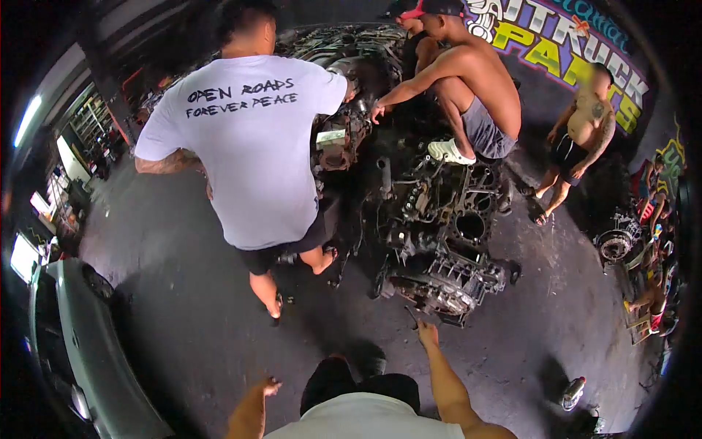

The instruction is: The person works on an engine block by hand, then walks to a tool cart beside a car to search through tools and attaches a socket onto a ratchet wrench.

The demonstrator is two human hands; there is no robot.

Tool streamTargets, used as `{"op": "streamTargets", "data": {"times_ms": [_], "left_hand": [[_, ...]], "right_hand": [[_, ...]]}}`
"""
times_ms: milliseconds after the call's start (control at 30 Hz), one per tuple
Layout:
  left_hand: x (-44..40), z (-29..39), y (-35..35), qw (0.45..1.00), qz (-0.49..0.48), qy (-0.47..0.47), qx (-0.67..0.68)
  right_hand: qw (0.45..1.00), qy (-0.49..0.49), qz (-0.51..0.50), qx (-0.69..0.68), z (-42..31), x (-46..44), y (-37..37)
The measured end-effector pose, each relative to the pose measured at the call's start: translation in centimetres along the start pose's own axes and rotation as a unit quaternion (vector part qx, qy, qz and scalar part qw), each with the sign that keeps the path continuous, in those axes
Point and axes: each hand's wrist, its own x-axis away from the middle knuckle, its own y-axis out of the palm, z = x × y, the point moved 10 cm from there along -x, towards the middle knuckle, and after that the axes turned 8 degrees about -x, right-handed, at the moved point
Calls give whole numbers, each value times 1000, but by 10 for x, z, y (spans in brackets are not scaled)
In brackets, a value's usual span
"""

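Observation:
My right hand (428,334) is closed on a thin dark tool (412,314) whose exact kind I cannot make out. It reaches forward, just short of the near end of a large bare engine block (468,227) on the floor. A round toothed flywheel part (439,291) faces me at that end, close to the tool's tip. My left hand (271,385) hangs low at my left side, loosely open with nothing visible in it, apart from everything.
A person in a white shirt (256,139) stands ahead left by another engine (336,139). A shirtless person (475,88) crouches on the block, one arm stretched out. Another person (585,124) stands right. A grey car (95,344) is left; a bottle (573,394) lies right.

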Motion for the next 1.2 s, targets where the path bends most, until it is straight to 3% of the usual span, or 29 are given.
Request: {"op": "streamTargets", "data": {"times_ms": [67,167,300,433,467,533,600,667,733,800,900,1000,1100,1133,1167,1200], "left_hand": [[40,15,-12,996,23,-30,-77],[30,37,-27,996,-55,-26,61],[-22,153,-80,992,49,83,-80],[-27,320,-93,947,159,164,-228],[-27,350,-87,944,163,175,-229],[-76,371,-66,955,71,243,-154],[-55,416,-46,925,113,317,-176],[2,452,-34,829,283,382,-294],[5,460,-5,761,199,419,-453],[-1,459,26,567,172,484,-643],[29,450,24,703,116,426,-558],[49,442,25,667,116,399,-618],[74,451,23,638,113,304,-699],[74,450,4,782,112,208,-576],[75,439,-7,892,108,104,-427],[74,423,-14,961,97,-3,-258]], "right_hand": [[999,-9,21,-43,-63,-32,-16],[988,37,32,-147,-64,-50,-3],[976,25,99,-190,-23,-99,17],[963,1,137,-233,-79,-117,-18],[962,-6,137,-236,-102,-122,-33],[960,-19,136,-243,-143,-140,-70],[948,-64,197,-241,-177,-171,-113],[929,-120,245,-252,-216,-209,-143],[888,-177,280,-319,-282,-230,-194],[867,-223,301,-329,-314,-263,-222],[864,-215,275,-363,-315,-306,-230],[870,-191,235,-390,-308,-329,-220],[881,-151,219,-391,-300,-335,-204],[897,-115,176,-388,-287,-340,-189],[896,-139,195,-374,-284,-337,-185],[894,-162,214,-359,-286,-334,-185]]}}
